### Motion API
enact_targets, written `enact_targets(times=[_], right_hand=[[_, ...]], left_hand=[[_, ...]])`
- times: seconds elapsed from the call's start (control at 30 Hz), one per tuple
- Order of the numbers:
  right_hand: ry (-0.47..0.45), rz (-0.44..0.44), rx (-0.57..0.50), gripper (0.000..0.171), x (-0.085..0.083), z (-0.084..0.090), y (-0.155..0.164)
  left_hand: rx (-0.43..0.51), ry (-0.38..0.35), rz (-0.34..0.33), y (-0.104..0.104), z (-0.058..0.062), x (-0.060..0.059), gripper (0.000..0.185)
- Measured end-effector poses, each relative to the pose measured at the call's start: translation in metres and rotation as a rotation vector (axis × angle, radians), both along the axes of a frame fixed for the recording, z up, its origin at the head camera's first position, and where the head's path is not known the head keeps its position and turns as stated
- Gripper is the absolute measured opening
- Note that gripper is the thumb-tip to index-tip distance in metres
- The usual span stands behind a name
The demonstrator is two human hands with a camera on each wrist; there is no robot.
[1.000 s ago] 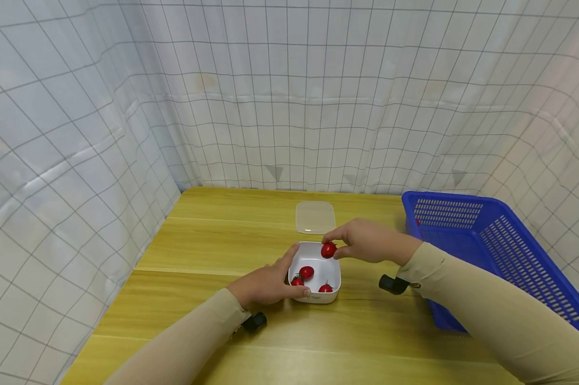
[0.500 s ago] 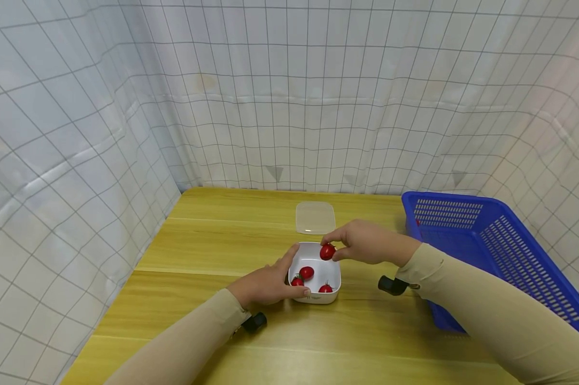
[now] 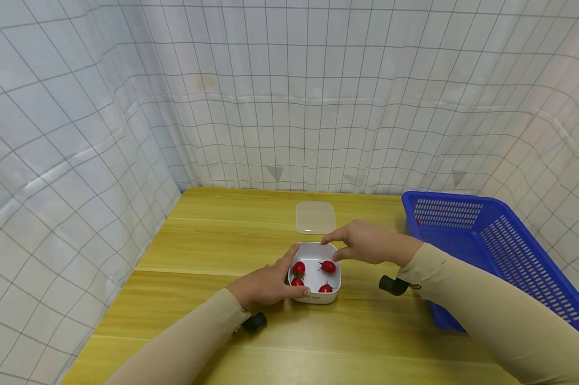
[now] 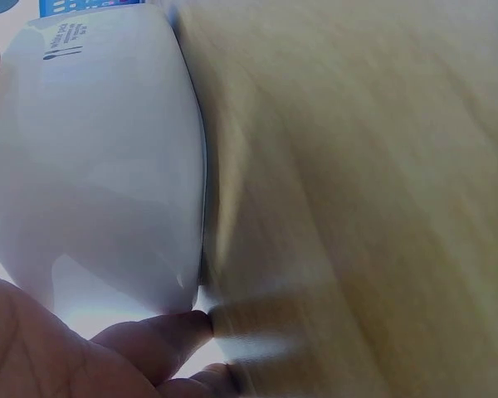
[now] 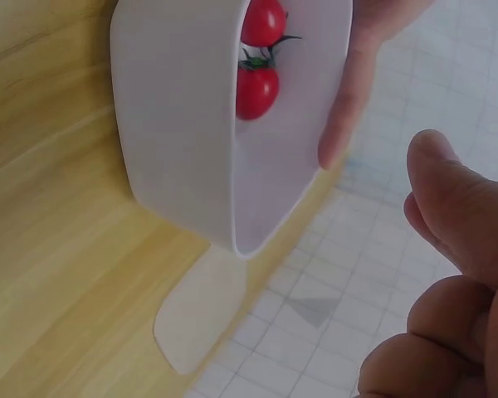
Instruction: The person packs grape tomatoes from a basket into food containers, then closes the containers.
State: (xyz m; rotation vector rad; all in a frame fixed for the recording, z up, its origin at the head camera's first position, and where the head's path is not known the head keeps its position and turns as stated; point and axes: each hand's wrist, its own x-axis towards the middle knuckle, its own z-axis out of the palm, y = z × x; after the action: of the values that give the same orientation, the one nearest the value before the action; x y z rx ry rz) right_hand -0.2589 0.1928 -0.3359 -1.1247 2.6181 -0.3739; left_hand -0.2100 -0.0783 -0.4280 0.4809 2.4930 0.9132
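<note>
Here the white container [image 3: 315,280] sits on the wooden counter [image 3: 222,240], near its middle, with four cherry tomatoes [image 3: 327,266] inside, as the head view shows. Left hand [image 3: 265,283]: grip closed around the container's left wall, thumb along the near rim, fingers over the far rim. Right hand [image 3: 361,241]: poised just above the container's far-right corner, forefinger and thumb extended and slightly parted, grip narrow and holding nothing. Left wrist view only: the container's smooth outer wall [image 4: 91,157] at close range, small printed marks near its top edge, fingertips [image 4: 162,332] pressed against its lower side; tomatoes not visible there. Right wrist view only: the container's interior from the side, two tomatoes [image 5: 257,87] showing, one with a green stem, and a left-hand finger [image 5: 344,99] against the far rim. A translucent lid [image 3: 315,217] lies flat on the counter beyond the container, apart from it. A blue basket [image 3: 486,251] stands at the counter's right edge.
</note>
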Motion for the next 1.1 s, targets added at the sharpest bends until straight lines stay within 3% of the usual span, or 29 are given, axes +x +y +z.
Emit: enact_targets(times=[0.1, 0.27, 0.53, 0.83, 1.1], right_hand=[[-0.005, -0.051, -0.022, 0.041, -0.004, 0.003, 0.01], [-0.017, -0.225, -0.016, 0.047, -0.01, 0.014, 0.043], [0.019, -0.434, -0.053, 0.044, -0.018, 0.02, 0.126], [0.081, -0.407, 0.079, 0.04, -0.016, -0.007, 0.208], [-0.105, -0.379, 0.127, 0.044, -0.004, -0.031, 0.243]], left_hand=[[-0.008, 0.003, 0.004, 0.0, 0.001, 0.0, 0.113], [-0.007, 0.01, 0.013, -0.001, -0.001, 0.001, 0.114], [0.003, 0.003, 0.021, -0.002, -0.002, -0.001, 0.114], [0.012, 0.008, 0.005, -0.001, 0.001, -0.001, 0.115], [0.016, 0.012, -0.003, 0.0, -0.001, -0.001, 0.113]])
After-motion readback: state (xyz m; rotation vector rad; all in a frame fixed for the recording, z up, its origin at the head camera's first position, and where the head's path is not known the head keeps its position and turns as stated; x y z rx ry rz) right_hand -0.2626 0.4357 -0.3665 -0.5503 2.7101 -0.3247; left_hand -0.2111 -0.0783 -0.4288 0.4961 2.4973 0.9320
